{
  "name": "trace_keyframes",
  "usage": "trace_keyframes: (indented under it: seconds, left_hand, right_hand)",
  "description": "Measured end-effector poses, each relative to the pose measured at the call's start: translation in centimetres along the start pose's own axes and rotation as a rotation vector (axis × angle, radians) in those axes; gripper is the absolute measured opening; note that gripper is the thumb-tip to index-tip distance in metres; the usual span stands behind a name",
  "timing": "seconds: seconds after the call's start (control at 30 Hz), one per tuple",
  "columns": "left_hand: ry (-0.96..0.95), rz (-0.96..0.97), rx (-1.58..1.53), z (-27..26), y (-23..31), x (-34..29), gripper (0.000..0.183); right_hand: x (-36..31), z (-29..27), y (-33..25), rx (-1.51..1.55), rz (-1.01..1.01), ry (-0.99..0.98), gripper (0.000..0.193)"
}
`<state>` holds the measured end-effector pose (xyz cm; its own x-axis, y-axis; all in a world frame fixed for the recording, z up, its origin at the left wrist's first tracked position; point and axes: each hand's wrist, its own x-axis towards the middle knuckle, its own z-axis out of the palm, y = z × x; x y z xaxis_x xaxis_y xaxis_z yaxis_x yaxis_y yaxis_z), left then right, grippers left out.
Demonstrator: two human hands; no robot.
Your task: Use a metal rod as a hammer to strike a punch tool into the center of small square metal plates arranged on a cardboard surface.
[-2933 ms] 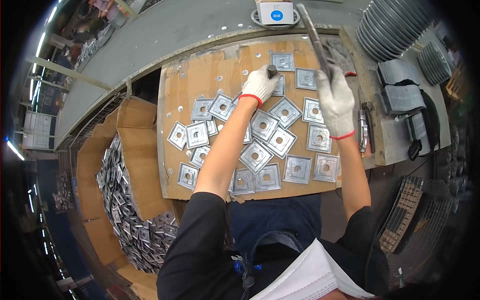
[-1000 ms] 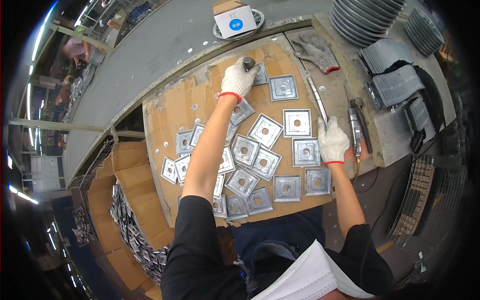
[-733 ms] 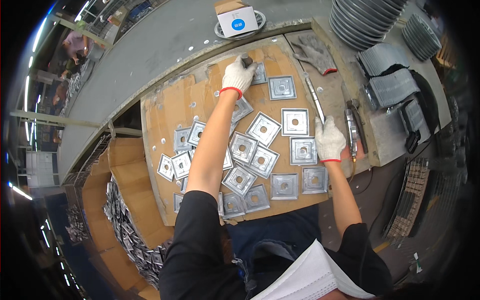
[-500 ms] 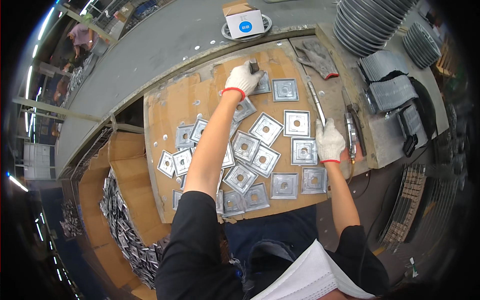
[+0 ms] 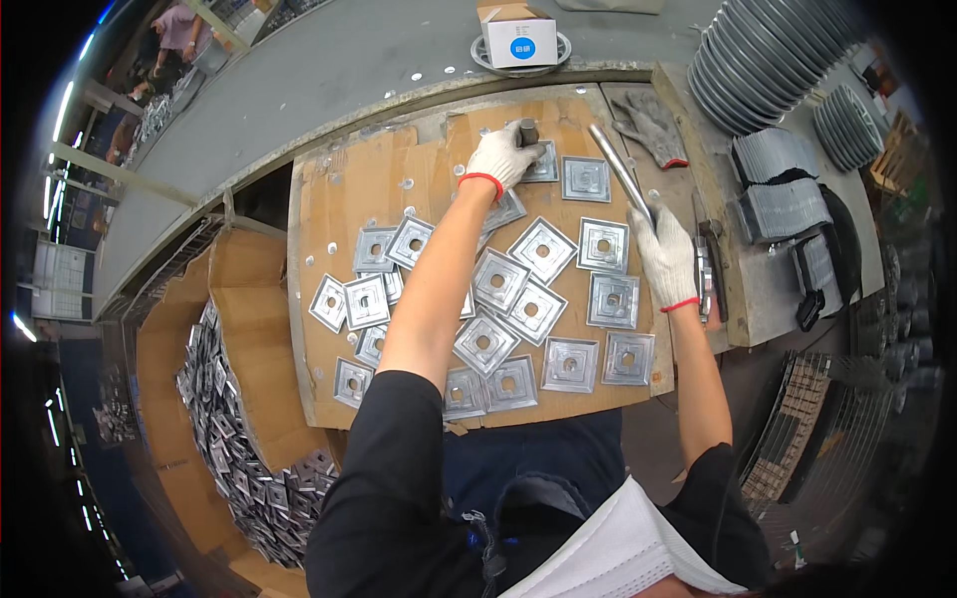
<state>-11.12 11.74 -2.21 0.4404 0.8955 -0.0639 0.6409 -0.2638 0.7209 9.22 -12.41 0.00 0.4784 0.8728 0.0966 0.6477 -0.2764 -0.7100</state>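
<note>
My left hand (image 5: pixel 503 159), in a white knit glove with a red cuff, is closed around a short dark metal cylinder (image 5: pixel 527 132). It holds the cylinder over a square metal plate (image 5: pixel 543 164) near the far side of the cardboard (image 5: pixel 389 179). In my right hand (image 5: pixel 665 254), gloved the same way, is a long bare metal rod (image 5: pixel 618 167), its free end slanting up and left toward the left hand. Several grey square plates with a centre hole lie across the cardboard, some overlapping. A single plate (image 5: pixel 585 179) lies just right of the left hand.
A grey glove (image 5: pixel 650 130) lies beyond the rod. Tools (image 5: pixel 710 264) rest right of my right hand. Stacked grey discs (image 5: pixel 763 65) and black-and-silver parts (image 5: pixel 783 199) stand on the right. A box of many plates (image 5: pixel 224 429) is at lower left; a white carton (image 5: pixel 521 42) stands behind.
My right hand has raised the rod, and its free end has swung left toward my left hand. My left hand still holds the cylinder at the same plate. The whole view has shifted slightly.
</note>
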Motion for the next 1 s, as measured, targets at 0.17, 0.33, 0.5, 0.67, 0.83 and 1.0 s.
trace_keyframes:
  seconds: [0.17, 0.33, 0.5, 0.67, 0.83, 1.0]
  left_hand:
    - [0.028, 0.041, 0.070, 0.5, 0.2, -0.4, 0.052]
    - [0.012, -0.049, 0.056, 0.8, 1.5, -0.9, 0.056]
    - [0.028, -0.046, 0.071, 0.9, 1.4, -1.3, 0.056]
    - [0.052, -0.019, 0.074, 1.3, 1.1, -0.4, 0.055]
    - [0.136, -0.052, -0.063, 1.7, 1.9, -0.7, 0.048]
    - [0.173, -0.026, 0.027, -0.3, 2.4, -0.4, 0.043]
  right_hand:
    - [2.6, -1.8, -6.9, 0.100, -0.077, -0.009, 0.057]
    - [3.3, -2.9, -12.9, 0.188, -0.207, 0.066, 0.048]
    - [3.9, -0.5, -13.9, 0.151, -0.273, 0.095, 0.046]
    - [6.3, 4.5, -8.1, -0.342, -0.140, -0.213, 0.048]
    - [5.0, 1.2, -8.7, -0.264, -0.055, -0.170, 0.050]
    - [2.4, 1.9, -6.4, -0.103, -0.055, -0.070, 0.052]
